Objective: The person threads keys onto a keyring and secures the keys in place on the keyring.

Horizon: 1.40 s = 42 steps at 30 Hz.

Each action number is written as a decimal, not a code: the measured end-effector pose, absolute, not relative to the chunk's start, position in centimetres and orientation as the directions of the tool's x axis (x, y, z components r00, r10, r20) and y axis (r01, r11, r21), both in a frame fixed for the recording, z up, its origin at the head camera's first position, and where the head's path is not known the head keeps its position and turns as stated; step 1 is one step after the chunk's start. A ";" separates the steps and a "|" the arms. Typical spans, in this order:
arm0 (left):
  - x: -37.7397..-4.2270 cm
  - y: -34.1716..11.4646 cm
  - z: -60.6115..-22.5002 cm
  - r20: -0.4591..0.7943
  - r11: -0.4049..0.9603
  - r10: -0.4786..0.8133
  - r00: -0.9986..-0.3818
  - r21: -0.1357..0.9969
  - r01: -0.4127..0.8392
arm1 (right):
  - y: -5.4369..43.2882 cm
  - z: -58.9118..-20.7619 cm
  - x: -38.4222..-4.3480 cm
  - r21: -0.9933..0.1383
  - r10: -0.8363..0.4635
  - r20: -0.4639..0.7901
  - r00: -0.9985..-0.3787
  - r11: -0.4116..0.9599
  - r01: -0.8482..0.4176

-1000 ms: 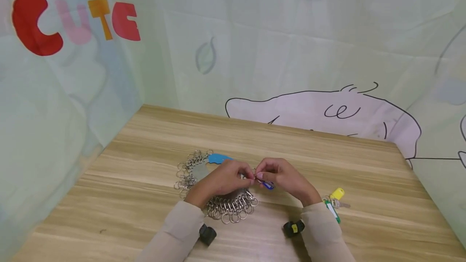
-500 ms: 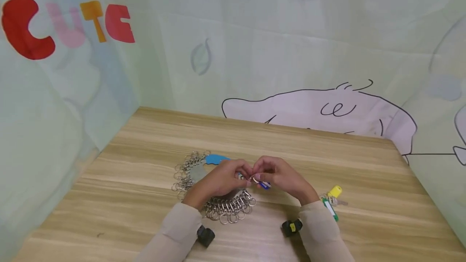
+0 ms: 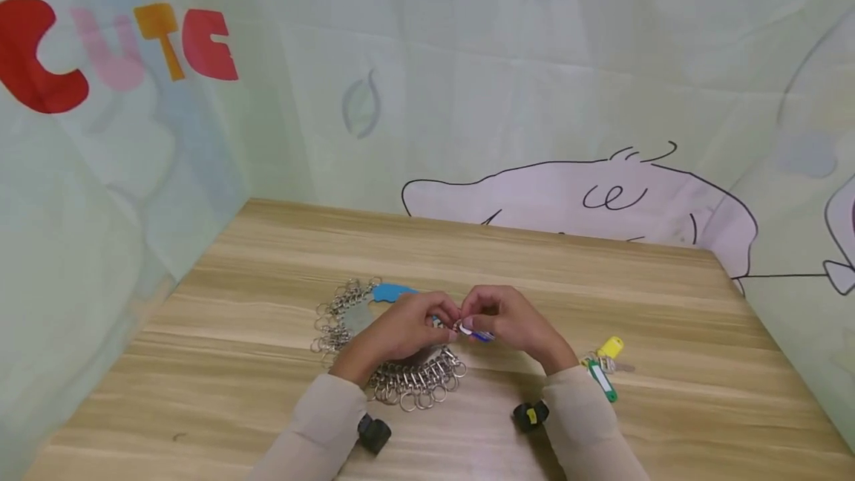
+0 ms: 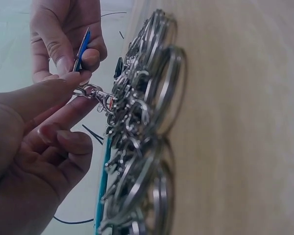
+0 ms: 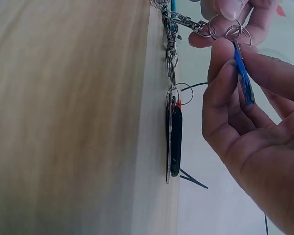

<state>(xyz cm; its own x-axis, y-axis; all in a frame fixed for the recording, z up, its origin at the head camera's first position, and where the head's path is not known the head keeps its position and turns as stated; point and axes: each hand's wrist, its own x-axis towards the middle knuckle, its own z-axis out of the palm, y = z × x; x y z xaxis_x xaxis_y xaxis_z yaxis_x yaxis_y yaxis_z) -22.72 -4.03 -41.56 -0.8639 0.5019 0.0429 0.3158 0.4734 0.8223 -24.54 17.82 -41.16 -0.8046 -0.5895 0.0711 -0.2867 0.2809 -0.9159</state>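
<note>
Wood-grain tabletop (image 3: 214,362), hands barely budged from a second ago: left hand (image 3: 403,329) fingers pinch a silver metal ring (image 4: 91,88), right hand (image 3: 513,321) fingers close on a flat blue plastic tag (image 5: 244,81), just right of the silver ring-and-clasp cluster (image 3: 418,378). Ring-fiddling looks unfinished, imo.

The left grip (image 3: 406,329) partly hides the blue panel (image 3: 392,292).

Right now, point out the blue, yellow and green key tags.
Blue key tag (image 5: 244,78): right wrist view, middle of its narrow edge.
Yellow key tag (image 3: 611,348): head view, middle of its yellow body.
Green key tag (image 3: 601,378): head view, on its white label.
</note>
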 end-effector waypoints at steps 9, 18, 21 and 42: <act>-23.2 -3.9 -41.0 0.050 0.467 0.514 -0.856 0.821 0.328 | 17.9 -40.7 -25.1 -0.906 -0.578 0.088 -0.811 0.293 -0.307; -23.6 -3.9 -41.1 0.044 0.459 0.517 -0.855 0.828 0.321 | 18.0 -40.7 -25.0 -0.912 -0.577 0.077 -0.813 0.288 -0.291; -23.6 -3.9 -41.2 0.055 0.452 0.523 -0.851 0.828 0.332 | 18.1 -40.8 -25.0 -0.915 -0.577 0.073 -0.814 0.286 -0.285; -22.8 -4.2 -42.3 0.106 0.465 0.519 -0.848 0.798 0.384 | 17.8 -41.9 -24.6 -0.919 -0.610 0.098 -0.786 0.248 -0.307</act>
